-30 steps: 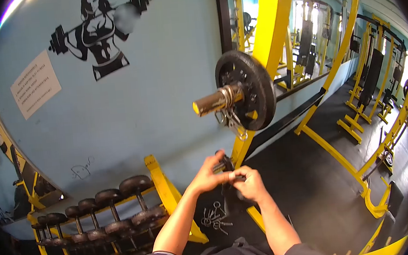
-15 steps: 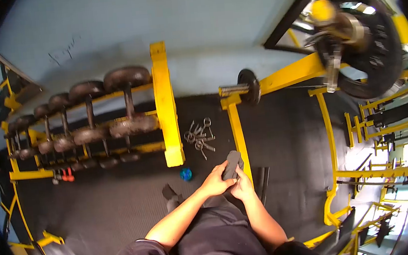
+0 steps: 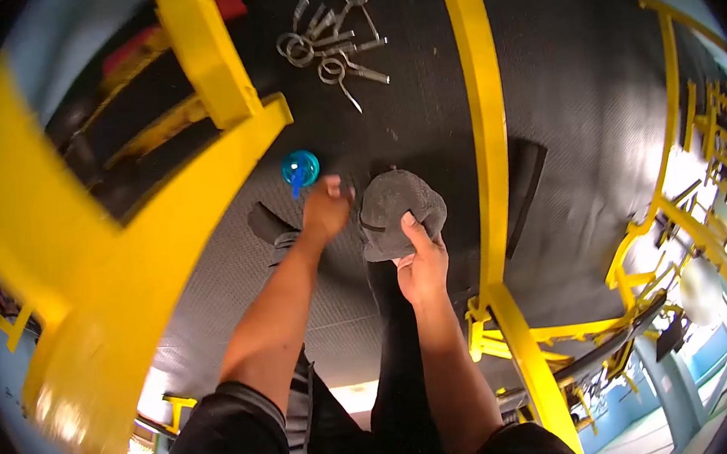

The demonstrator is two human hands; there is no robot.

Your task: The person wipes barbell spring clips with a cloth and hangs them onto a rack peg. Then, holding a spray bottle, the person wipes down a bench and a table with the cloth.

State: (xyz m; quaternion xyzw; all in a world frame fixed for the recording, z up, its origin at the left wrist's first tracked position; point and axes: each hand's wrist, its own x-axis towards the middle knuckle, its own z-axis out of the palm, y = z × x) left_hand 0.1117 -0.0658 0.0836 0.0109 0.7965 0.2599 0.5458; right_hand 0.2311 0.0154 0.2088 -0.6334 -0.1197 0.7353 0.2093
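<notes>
My right hand grips a folded dark grey cloth, with the thumb pressed on its top face. To the left, my left hand is off the cloth, its fingers loosely bent and a little apart, with nothing seen in them. Just beyond those fingers stands a blue translucent bottle on the floor, seen from above; I see no clear contact between hand and bottle. Several metal spring collars lie in a heap farther ahead on the black floor.
A yellow rack frame rises close on my left. On the right runs a yellow steel bar, with a flat black piece on the floor beyond it. My foot is near the bottle. More yellow gym equipment fills the far right.
My left hand has let go of the grey cloth and moved left towards the bottle. The cloth now shows a broader face in my right hand. My view has tilted down and closer to the floor.
</notes>
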